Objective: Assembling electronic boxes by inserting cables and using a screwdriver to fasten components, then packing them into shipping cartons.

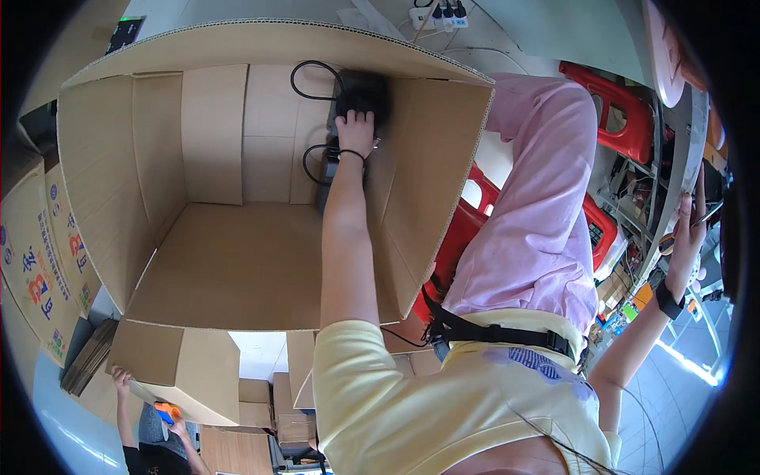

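Observation:
My left hand (355, 133) reaches deep into a large open cardboard box (229, 261). Its fingers are curled over a black blocky device (362, 93) at the box's far right corner, which has a looped black cable (305, 65). Just nearer, partly hidden by my wrist, lies a second dark device (326, 168), also with a cable loop. Far to the right, my right hand (687, 222) is by the edge of a table (687, 158), with its fingers stretched and apart. A thin shiny piece shows beside it, too small to name.
Red plastic stools (617, 111) stand right of the box, by my legs. A printed carton (39, 261) and flattened cardboard (89, 356) are at the left. At lower left, another person's hand (178, 429) is at an orange-and-blue tool (167, 412) against a smaller box (206, 368). A power strip (443, 17) lies behind.

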Motion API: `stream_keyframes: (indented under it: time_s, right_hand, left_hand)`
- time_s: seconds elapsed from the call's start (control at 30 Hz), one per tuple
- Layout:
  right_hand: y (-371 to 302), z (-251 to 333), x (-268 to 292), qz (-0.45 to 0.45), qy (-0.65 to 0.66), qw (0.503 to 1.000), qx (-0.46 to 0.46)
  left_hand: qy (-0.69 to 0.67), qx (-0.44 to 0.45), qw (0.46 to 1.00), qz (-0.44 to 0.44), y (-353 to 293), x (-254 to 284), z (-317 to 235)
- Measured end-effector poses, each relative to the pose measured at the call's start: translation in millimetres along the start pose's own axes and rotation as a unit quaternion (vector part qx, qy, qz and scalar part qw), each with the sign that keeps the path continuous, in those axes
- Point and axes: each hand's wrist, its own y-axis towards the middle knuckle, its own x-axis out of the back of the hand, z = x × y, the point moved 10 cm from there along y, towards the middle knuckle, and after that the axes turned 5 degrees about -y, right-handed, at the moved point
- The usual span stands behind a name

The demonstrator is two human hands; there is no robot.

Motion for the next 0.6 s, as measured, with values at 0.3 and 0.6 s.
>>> stream_keyframes:
  time_s: [0.3, 0.6]
  right_hand:
    - [-0.8, -4.8, 3.0, 0.022, -0.015, 0.999, -0.018]
    - [-3.5, -7.8, 7.5, -0.020, -0.027, 0.999, -0.003]
  left_hand:
    - [-0.311, 0.308, 0.832, -0.340, -19.2, 34.9, 114.1]
    - [-0.215, 0.170, 0.937, -0.216, 51.6, 38.5, 113.3]
